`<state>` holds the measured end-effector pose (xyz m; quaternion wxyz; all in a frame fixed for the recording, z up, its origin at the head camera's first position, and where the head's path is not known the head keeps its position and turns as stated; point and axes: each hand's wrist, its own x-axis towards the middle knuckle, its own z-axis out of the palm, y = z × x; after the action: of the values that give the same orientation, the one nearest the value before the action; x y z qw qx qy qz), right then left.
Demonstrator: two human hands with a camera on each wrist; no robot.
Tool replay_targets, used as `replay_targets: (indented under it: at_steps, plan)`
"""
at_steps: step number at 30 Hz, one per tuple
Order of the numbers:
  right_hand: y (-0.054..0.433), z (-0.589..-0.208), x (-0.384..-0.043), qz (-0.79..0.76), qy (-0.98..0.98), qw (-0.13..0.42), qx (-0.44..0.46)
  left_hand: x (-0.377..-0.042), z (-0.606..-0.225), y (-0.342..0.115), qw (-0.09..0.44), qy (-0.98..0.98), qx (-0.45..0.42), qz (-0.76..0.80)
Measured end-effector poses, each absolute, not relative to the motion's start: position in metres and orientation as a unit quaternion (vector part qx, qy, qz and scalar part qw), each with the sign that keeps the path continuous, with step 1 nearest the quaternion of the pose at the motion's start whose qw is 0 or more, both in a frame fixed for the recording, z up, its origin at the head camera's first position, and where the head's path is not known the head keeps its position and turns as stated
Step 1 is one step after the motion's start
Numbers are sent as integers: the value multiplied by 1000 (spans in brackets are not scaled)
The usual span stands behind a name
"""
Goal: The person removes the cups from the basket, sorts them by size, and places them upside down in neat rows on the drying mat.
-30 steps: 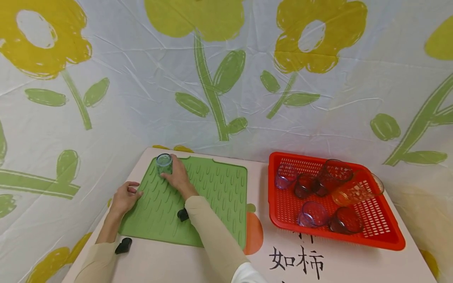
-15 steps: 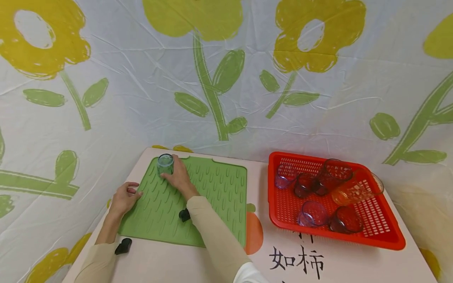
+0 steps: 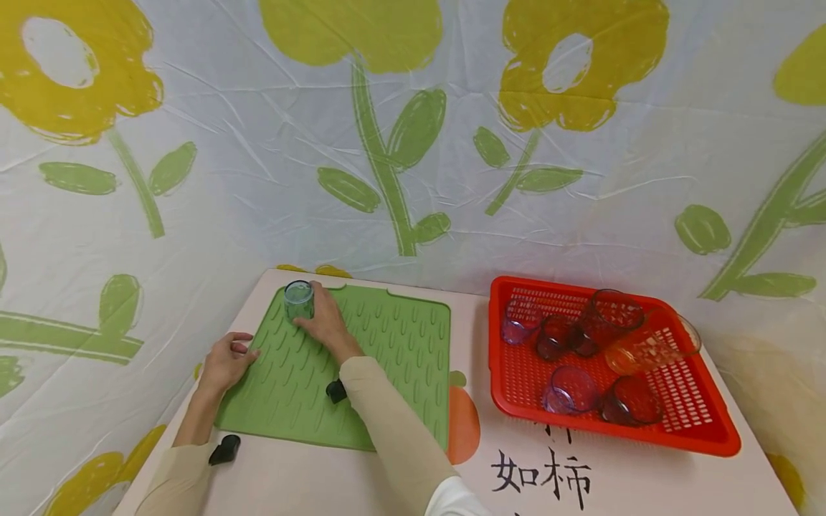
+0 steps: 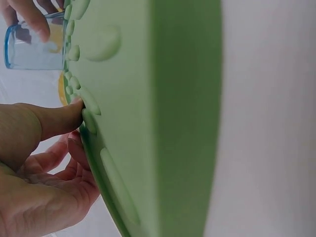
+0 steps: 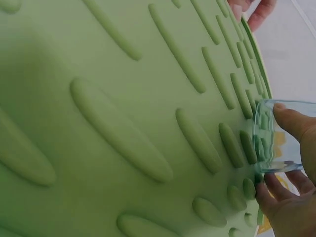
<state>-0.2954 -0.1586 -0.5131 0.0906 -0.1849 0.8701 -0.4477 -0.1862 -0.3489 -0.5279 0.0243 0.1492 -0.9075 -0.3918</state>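
Observation:
My right hand (image 3: pixel 328 321) holds a light-blue drinking glass (image 3: pixel 299 301) at the far left corner of the green ridged mat (image 3: pixel 393 358). Thumb and fingers wrap the glass's side, and in the right wrist view the end of the glass (image 5: pixel 264 136) meets the mat. Which end of it is up, I cannot tell. My left hand (image 3: pixel 226 364) is at the mat's left edge. In the left wrist view its thumb (image 4: pixel 61 121) lies on top of the mat's rim, with the curled fingers against the edge beneath, so it pinches that edge.
To the right stands a red perforated plastic basket (image 3: pixel 671 438) with several coloured glasses in it, among them a purple glass (image 3: pixel 571 390) and an orange glass (image 3: pixel 645 347). The pale table (image 3: pixel 303 476) bears printed characters. A flower-patterned cloth (image 3: pixel 258 179) rises behind it.
The glass in my right hand shifts by only a hair, slightly right and then back left. My left hand stays at the mat's edge, and the basket has not moved.

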Motion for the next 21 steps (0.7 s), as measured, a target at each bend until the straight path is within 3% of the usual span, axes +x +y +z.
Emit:
replay_targets:
  at_steps: [21]
  plan:
    - [-164,-520,-297,-429,882,57,-185,-188,-529,-351,19,-906,149,-395]
